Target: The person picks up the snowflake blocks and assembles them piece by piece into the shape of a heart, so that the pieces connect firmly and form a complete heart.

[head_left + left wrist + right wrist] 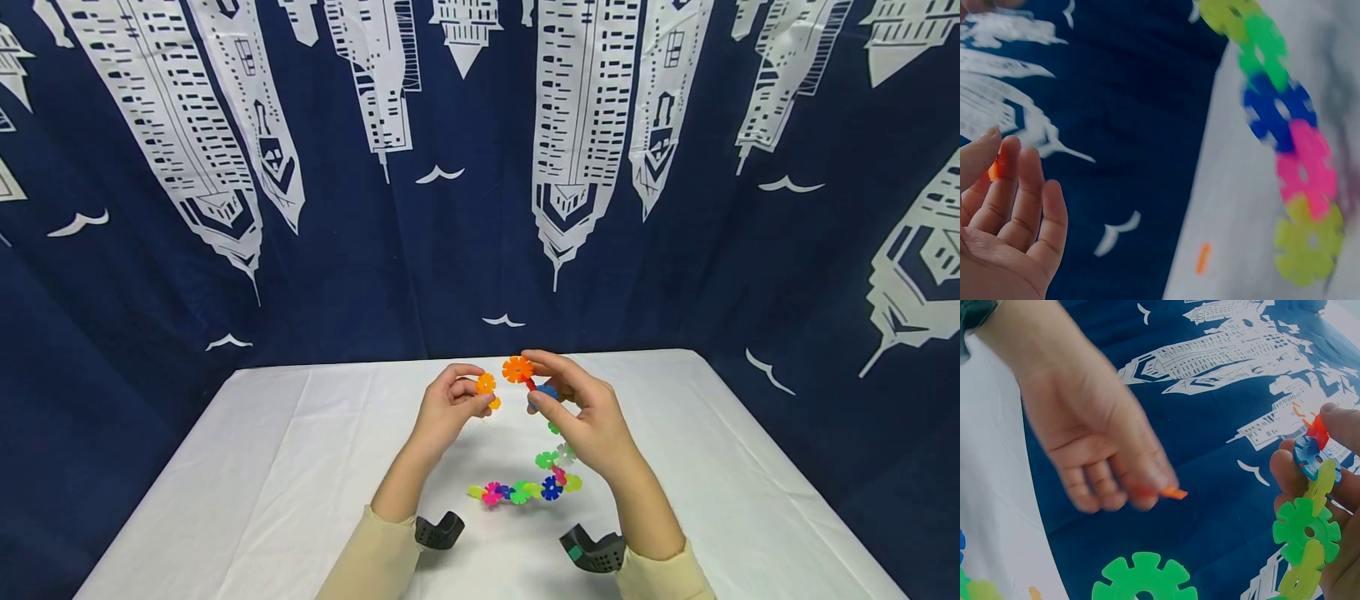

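My left hand [442, 408] pinches an orange notched plastic disc [486, 383] between thumb and index finger; the other fingers stay loose. In the left wrist view only the edge of this orange disc [995, 167] shows beside the thumb. My right hand [581, 408] grips the upper end of a chain of interlocking flower-shaped discs by its blue disc [1314, 457]. Above that grip come a red disc [1318, 432] and an orange disc [517, 369] facing the left hand. Below it, yellow and green discs [1307, 530] hang down toward the table.
The chain's lower part, with pink, blue, green and yellow discs [520, 492], stretches leftward low over the white-covered table [300, 467]. Another orange piece [1204, 258] lies on the table. Behind stands a dark blue curtain [465, 275] with white building prints.
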`<action>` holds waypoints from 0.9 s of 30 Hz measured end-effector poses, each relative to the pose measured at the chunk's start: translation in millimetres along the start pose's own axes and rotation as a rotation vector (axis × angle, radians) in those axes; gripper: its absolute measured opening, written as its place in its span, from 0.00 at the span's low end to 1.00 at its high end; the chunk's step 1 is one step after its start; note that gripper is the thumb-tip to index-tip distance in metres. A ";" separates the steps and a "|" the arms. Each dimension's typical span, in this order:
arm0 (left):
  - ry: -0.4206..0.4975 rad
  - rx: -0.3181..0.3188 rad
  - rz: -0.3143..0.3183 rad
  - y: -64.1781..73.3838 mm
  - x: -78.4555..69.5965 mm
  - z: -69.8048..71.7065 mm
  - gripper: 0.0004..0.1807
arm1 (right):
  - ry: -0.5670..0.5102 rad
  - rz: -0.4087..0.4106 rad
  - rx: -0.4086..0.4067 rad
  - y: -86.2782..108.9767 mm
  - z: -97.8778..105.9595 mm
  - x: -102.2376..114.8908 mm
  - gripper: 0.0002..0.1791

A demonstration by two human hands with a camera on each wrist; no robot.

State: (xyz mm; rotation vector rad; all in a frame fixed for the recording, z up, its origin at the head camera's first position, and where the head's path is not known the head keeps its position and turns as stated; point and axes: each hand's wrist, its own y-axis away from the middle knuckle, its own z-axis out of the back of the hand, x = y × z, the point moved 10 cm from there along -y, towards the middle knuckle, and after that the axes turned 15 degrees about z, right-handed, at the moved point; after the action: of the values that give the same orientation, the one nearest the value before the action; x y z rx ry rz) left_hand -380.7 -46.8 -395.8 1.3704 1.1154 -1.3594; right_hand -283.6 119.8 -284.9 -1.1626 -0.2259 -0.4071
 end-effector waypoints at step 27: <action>0.043 0.037 -0.340 75.7 -77.0 -3.6 0.15 | -0.059 0.028 0.076 -0.1 -14.4 3.2 0.24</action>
State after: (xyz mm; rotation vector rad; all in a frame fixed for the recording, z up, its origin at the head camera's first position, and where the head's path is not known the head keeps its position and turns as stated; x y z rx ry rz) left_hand -305.8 -60.1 -319.2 1.2803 1.4050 -1.6028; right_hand -281.2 105.8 -289.2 -1.1025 -0.2739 -0.3370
